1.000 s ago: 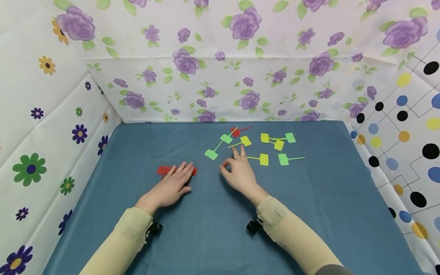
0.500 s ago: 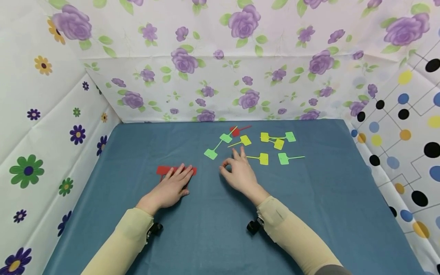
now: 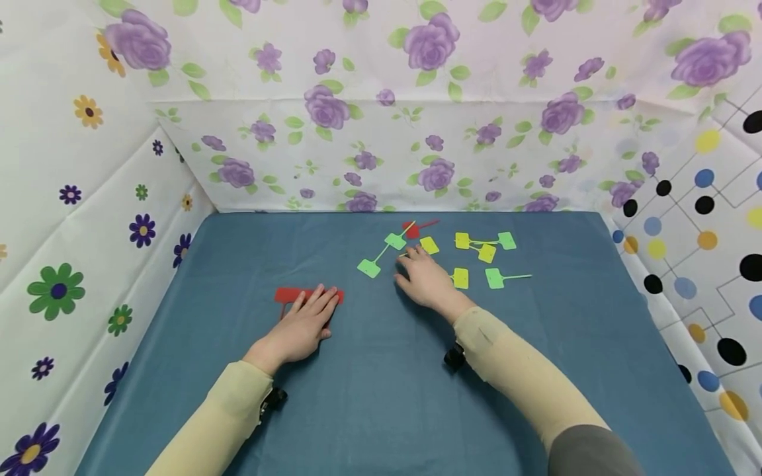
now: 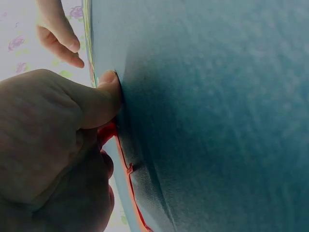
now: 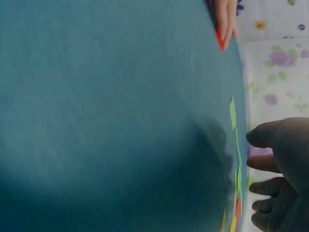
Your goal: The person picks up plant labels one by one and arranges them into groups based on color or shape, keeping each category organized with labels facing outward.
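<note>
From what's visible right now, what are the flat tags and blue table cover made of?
Flat tags: probably thin matte plastic, given even bright colours, crisp outlines and slim stems; card can't be ruled out.
Blue table cover: likely matte fabric; faint creases, no sharp glare.

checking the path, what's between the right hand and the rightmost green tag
A yellow tag lies between right hand and green tag in the head view.

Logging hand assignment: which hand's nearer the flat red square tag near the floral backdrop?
Right. Right hand is just in front of the tag; left hand is farther, front-left of it, over a flat red strip.
</note>
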Demonstrator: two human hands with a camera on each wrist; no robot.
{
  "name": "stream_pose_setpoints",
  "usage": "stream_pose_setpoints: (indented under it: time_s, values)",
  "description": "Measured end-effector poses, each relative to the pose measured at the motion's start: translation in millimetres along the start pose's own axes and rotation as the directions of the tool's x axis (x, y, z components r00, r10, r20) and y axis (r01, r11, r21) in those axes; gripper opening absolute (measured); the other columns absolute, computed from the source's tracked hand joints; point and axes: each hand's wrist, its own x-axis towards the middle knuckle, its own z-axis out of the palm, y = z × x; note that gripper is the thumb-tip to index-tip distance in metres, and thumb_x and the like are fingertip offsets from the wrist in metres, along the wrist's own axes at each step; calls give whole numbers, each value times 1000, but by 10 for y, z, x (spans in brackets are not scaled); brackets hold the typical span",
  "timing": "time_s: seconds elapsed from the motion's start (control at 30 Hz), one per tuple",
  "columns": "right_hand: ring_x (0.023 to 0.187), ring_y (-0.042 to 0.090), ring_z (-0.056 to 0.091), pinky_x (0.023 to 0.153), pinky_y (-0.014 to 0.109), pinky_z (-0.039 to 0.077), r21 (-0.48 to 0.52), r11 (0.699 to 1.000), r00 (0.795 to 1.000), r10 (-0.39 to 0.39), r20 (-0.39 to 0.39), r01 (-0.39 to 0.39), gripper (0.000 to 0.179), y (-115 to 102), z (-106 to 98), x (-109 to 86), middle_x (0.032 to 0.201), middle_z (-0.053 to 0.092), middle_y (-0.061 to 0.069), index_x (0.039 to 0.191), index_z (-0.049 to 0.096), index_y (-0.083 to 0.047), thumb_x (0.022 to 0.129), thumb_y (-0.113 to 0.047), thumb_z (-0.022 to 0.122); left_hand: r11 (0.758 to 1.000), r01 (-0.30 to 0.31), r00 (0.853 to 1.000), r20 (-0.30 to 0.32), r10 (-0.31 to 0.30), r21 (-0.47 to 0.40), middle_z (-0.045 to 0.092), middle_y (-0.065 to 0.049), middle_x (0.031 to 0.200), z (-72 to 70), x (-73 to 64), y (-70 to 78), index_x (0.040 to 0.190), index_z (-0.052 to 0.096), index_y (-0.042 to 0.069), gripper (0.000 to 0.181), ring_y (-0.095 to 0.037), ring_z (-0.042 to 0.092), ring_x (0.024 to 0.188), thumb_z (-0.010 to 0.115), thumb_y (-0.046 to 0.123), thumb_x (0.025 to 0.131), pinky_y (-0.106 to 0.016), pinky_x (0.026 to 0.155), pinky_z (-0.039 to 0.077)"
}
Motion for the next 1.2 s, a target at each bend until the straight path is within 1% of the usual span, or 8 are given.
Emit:
stream_pose_setpoints:
  time_s: [0.13, 0.3, 0.37, 0.5, 0.7, 0.87, 1.0, 1.2]
  values:
    - [157, 45, 31, 127, 56, 31, -77, 997, 1000, 3, 22, -1, 53, 96, -74, 167, 163, 45, 23, 153, 58, -1, 111, -33, 61, 1000, 4, 1000, -5, -4, 5, 16, -12, 179, 66, 28, -61, 170, 26, 3, 72, -34, 3, 165, 63, 19, 110, -60, 132, 2]
    - [158, 43, 29, 129, 54, 26, -105, 994, 998, 41, 54, -35, 59, 140, -85, 341, 167, 40, 23, 157, 53, -1, 112, -39, 58, 1000, 14, 1000, -12, -13, 22, 14, -10, 179, 125, 52, -145, 171, 25, 6, 74, -33, 2, 165, 64, 22, 109, -59, 132, 2]
    - [159, 43, 27, 129, 55, 27, -111, 992, 996, 60, 67, -53, 61, 134, -62, 388, 168, 38, 22, 158, 52, -2, 112, -41, 57, 1000, 15, 1000, -11, -15, 21, 14, -10, 179, 124, 55, -156, 171, 25, 6, 74, -33, 2, 165, 64, 22, 109, -59, 132, 2]
    - [160, 44, 22, 128, 55, 29, -145, 987, 994, 79, 72, -68, 61, 88, 2, 468, 168, 40, 21, 157, 54, -3, 113, -45, 55, 1000, 19, 1000, 1, -19, 17, 15, -12, 179, 67, 44, -114, 171, 25, 5, 74, -34, 3, 165, 64, 21, 109, -59, 132, 3]
    - [161, 45, 19, 131, 53, 22, -189, 981, 997, 49, 57, -37, 61, -28, 74, 555, 165, 45, 20, 154, 57, -2, 113, -47, 53, 999, 23, 999, 29, -25, 37, 16, -15, 178, -12, -6, -32, 170, 25, 2, 73, -37, 6, 165, 62, 22, 110, -60, 132, 4]
    - [161, 45, 19, 131, 54, 22, -156, 987, 998, 42, 51, -34, 59, -104, 94, 584, 165, 46, 18, 154, 57, -5, 113, -47, 54, 1000, 11, 1000, 16, -12, 29, 18, -17, 177, 8, -17, -32, 169, 27, 0, 73, -40, 8, 164, 64, 21, 109, -61, 131, 4]
    - [162, 43, 16, 131, 54, 22, -107, 993, 997, 59, 49, -54, 57, -114, 98, 615, 166, 45, 16, 156, 56, -8, 114, -46, 53, 999, 7, 1000, 27, -8, 33, 17, -17, 178, 11, -12, -31, 169, 26, 0, 72, -39, 7, 164, 62, 21, 110, -61, 131, 4]
    - [163, 40, 14, 127, 58, 30, -31, 997, 997, 65, 52, -64, 56, -109, 109, 673, 168, 44, 11, 157, 55, -13, 113, -48, 52, 998, 12, 999, 34, -14, 56, 16, -14, 178, 0, -5, -12, 170, 25, 2, 74, -37, 7, 164, 62, 25, 110, -60, 132, 5]
